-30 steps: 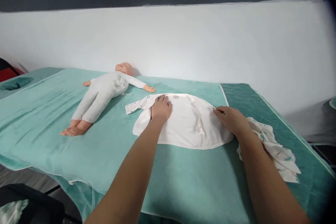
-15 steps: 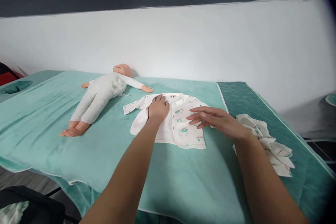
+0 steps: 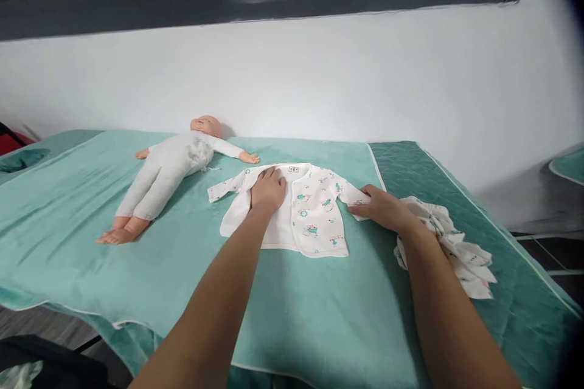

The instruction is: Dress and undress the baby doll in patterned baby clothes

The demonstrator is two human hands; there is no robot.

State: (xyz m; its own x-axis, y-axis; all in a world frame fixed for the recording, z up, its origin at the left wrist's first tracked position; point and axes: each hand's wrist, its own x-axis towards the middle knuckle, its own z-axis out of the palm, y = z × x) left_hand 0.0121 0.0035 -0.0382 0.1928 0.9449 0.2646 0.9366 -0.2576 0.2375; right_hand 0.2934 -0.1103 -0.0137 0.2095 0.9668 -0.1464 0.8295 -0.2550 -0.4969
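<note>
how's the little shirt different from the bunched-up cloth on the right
The little shirt is spread mostly flat, its shape easy to read; the bunched-up cloth lies crumpled. The left hand rests on the little shirt and the right hand is at its sleeve, while neither hand holds the bunched-up cloth. Both are white with small prints.

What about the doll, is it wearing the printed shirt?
No, the printed shirt is spread on the green cover beside the doll.

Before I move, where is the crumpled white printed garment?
In the head view, the crumpled white printed garment lies right of the flat white baby shirt, on the dark green quilted cover, partly behind the right forearm.
</note>
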